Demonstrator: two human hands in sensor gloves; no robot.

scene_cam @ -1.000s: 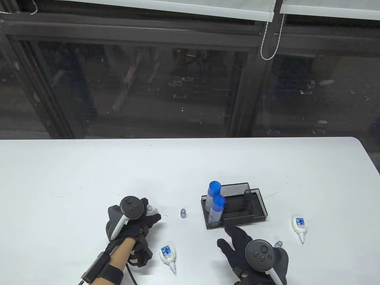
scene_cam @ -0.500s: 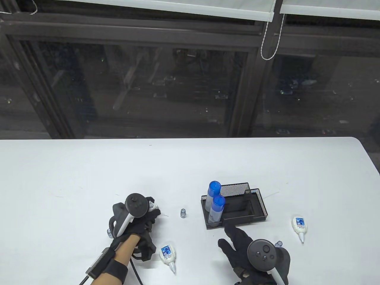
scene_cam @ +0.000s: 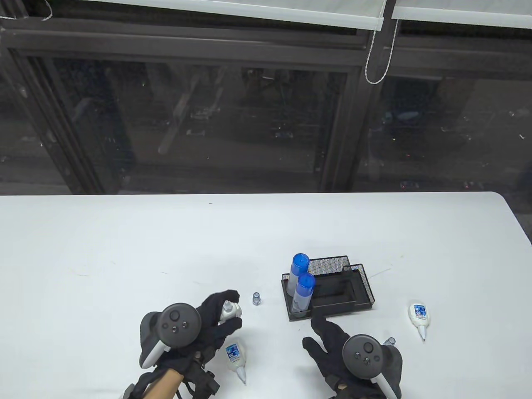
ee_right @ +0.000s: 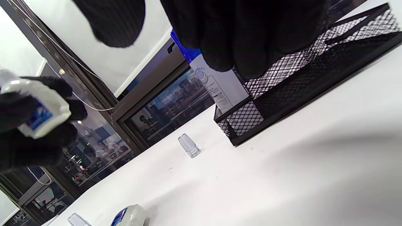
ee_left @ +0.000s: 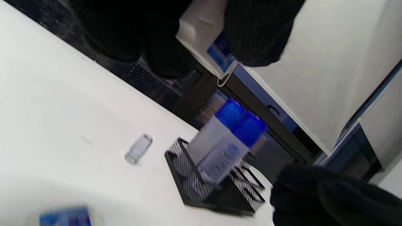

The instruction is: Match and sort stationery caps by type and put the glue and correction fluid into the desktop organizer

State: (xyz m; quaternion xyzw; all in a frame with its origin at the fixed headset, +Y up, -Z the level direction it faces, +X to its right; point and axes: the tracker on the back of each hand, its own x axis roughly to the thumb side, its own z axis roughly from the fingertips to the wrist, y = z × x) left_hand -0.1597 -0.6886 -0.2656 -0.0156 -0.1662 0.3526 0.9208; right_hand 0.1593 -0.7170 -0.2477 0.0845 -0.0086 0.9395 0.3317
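Note:
My left hand grips a small white correction fluid bottle above the table; the left wrist view shows the bottle pinched between fingers and thumb. My right hand lies flat with straight fingers just in front of the black mesh organizer and holds nothing. Two blue-capped glue sticks stand in the organizer's left compartment. One clear cap stands between my left hand and the organizer. Two more correction fluid bottles lie uncapped, one under my left hand, the other at the right.
Another clear cap sits beside my right wrist. The white table stretches bare to the far edge, with a dark window behind it. The organizer's middle and right compartments hold nothing.
My left hand has moved toward the near edge and to the right, turning palm-in with the bottle held in it. The right hand has barely shifted.

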